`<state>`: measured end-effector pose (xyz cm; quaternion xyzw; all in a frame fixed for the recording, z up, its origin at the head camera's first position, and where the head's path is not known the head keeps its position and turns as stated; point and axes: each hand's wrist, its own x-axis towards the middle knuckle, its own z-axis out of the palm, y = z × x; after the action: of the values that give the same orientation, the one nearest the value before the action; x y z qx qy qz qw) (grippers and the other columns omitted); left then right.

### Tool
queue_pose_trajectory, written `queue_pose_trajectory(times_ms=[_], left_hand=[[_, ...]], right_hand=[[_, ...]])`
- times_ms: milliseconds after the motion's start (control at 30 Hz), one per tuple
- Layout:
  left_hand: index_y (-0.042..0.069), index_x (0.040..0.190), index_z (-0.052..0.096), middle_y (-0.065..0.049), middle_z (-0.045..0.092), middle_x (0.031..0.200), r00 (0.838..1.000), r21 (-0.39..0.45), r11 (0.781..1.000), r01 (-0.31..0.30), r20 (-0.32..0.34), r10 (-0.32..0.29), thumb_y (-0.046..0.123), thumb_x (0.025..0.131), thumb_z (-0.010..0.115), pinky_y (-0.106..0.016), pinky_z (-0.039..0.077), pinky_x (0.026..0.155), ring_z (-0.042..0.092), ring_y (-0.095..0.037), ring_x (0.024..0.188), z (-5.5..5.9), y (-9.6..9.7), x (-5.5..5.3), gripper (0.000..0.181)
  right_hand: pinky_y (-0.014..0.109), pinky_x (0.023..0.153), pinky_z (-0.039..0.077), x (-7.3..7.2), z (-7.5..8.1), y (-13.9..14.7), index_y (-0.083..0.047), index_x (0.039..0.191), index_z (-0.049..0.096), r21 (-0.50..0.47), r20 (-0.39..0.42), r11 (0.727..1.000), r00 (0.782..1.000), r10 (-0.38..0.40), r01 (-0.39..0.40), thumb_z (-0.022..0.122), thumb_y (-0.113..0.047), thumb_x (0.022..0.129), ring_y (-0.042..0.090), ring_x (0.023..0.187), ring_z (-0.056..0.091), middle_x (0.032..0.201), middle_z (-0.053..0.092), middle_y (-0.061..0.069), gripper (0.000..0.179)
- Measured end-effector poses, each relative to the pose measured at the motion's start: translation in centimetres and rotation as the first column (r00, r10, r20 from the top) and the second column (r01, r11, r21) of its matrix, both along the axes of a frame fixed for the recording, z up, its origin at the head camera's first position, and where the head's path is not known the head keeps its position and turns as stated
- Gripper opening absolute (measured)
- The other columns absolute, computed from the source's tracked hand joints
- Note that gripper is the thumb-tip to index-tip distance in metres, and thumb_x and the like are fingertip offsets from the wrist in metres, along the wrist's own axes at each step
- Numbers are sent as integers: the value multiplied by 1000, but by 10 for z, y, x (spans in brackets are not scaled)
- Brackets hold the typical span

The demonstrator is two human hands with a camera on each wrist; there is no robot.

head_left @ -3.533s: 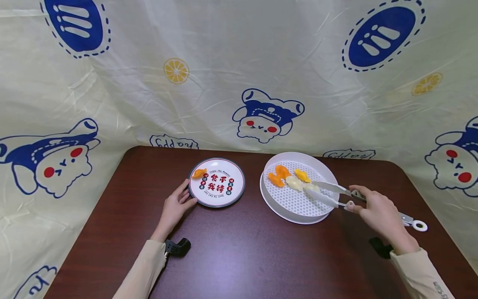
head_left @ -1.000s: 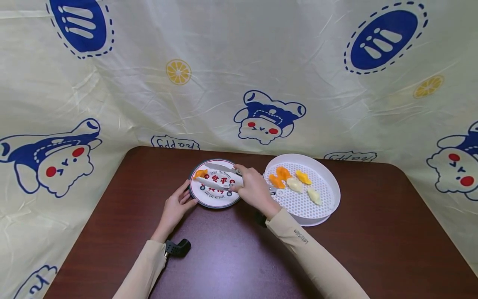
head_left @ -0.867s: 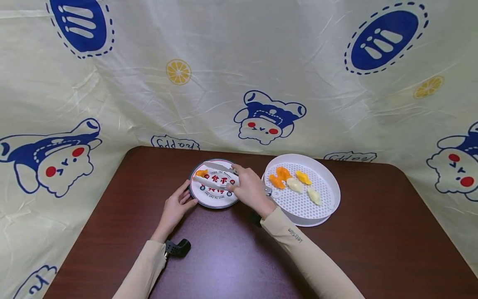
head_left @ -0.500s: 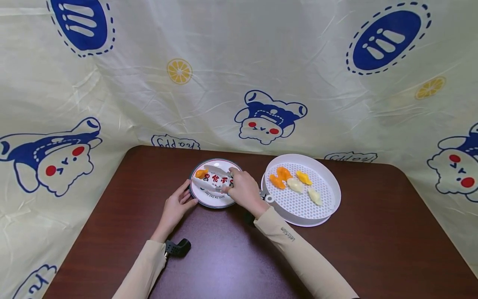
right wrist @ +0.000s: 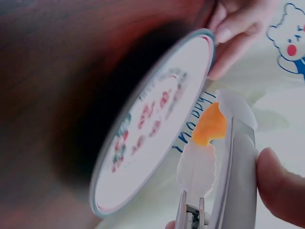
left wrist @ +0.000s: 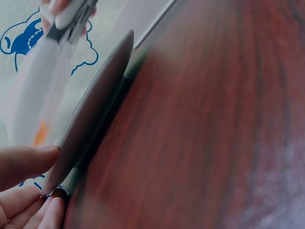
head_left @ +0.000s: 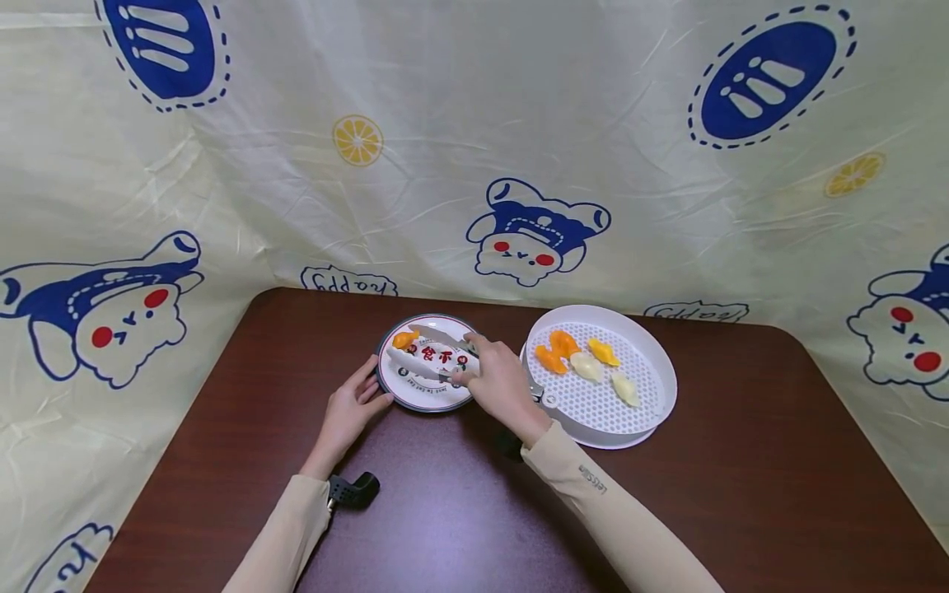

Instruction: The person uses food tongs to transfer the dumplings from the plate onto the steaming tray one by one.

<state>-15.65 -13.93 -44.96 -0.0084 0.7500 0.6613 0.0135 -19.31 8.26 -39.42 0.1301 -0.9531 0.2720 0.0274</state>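
Note:
My right hand [head_left: 504,383] holds a pair of tongs [head_left: 417,364] over the left part of the round plate [head_left: 433,400], which has printed red characters. Between the tong tips is an orange dumpling [right wrist: 209,125]. In the right wrist view it appears raised off the plate's surface. At the plate's left rim, my left hand [head_left: 350,418] pinches the edge: the thumb [left wrist: 28,164] lies over the rim and the fingers are below. Part of the plate is hidden behind the tongs and right hand.
To the right stands a white steamer basket [head_left: 660,391] with a perforated base. Inside lie orange dumplings [head_left: 550,360], a yellow dumpling [head_left: 604,352] and pale dumplings [head_left: 624,389]. A patterned cloth [head_left: 415,222] hangs behind the brown table [head_left: 460,511].
My right hand has carried the tongs left from the steamer basket to the plate. The orange dumpling there has shifted slightly right between the tong tips. My left hand stays at the rim.

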Motion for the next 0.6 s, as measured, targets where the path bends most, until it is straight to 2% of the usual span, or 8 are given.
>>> queue_pose_trajectory(times_ms=[67, 200, 300, 433, 600], left_hand=[[-9, 144, 32, -23, 31, 149, 1000, -9, 1000, 1, -3, -1, -6, 85, 65, -34, 37, 107, 40, -36, 130, 6, 2, 3, 68], [-8, 145, 32, -22, 31, 149, 1000, -27, 1000, -3, 5, 3, -5, 86, 65, -35, 37, 107, 40, -35, 130, 7, 2, 3, 68], [-8, 144, 32, -22, 31, 149, 1000, -26, 1000, -3, 0, 3, -5, 85, 66, -35, 38, 107, 40, -35, 130, 5, 2, 2, 68], [-6, 145, 32, -19, 30, 150, 1000, -2, 1000, -2, -6, 2, -3, 85, 67, -33, 38, 107, 40, -34, 130, -8, -1, -4, 69], [-2, 146, 33, -17, 31, 151, 1000, -12, 1000, -1, -16, 1, 1, 86, 69, -29, 39, 106, 40, -32, 131, -25, -4, -10, 70]], right_hand=[[43, 83, 50, 5, 6, 8, -3, 130, 56, -23, 3, 1000, 1000, -10, 10, 76, -24, 81, 29, 98, 57, 108, 65, 15, 57], [42, 76, 49, 14, 17, 28, -3, 129, 56, -64, -25, 998, 1000, -19, 17, 77, -20, 80, 30, 91, 55, 106, 64, 16, 56], [45, 84, 49, 19, 21, 48, -1, 130, 55, -78, -41, 997, 999, -32, 29, 77, -18, 80, 32, 96, 55, 113, 62, 18, 58], [52, 93, 45, 27, 25, 76, -1, 132, 53, -79, -48, 995, 997, -56, 52, 78, -16, 79, 36, 107, 54, 121, 60, 19, 60], [57, 93, 44, 38, 25, 112, 2, 131, 53, -54, -73, 995, 994, -85, 81, 78, -13, 79, 41, 111, 53, 125, 57, 23, 60]])
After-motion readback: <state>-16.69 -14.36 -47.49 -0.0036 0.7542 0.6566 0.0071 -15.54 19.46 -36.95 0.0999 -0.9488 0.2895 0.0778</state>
